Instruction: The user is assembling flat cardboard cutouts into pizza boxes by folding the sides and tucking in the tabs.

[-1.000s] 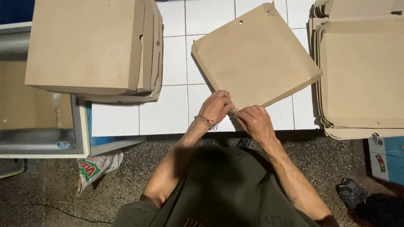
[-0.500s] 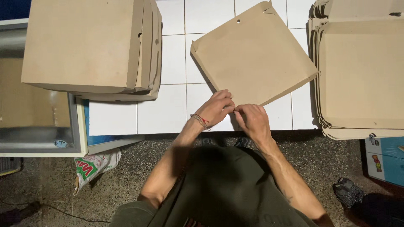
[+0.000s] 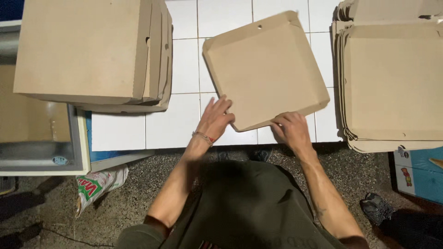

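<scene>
Both my arms reach forward, bare to the elbows. My left hand (image 3: 216,119) lies flat with fingers spread, a thin band at its wrist. My right hand (image 3: 290,130) curls, fingers bent downward.

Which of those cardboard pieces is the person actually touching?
The single tilted cardboard tray in the middle; the left hand and right hand meet its near edge. The left stack and right stack lie untouched.

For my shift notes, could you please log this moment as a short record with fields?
surface: white tiled table
left hand: flat on the near left edge of the cardboard tray
right hand: gripping the tray's near edge
left of tray: stack of folded boxes
right of tray: pile of flat blanks
floor: printed bag
</scene>
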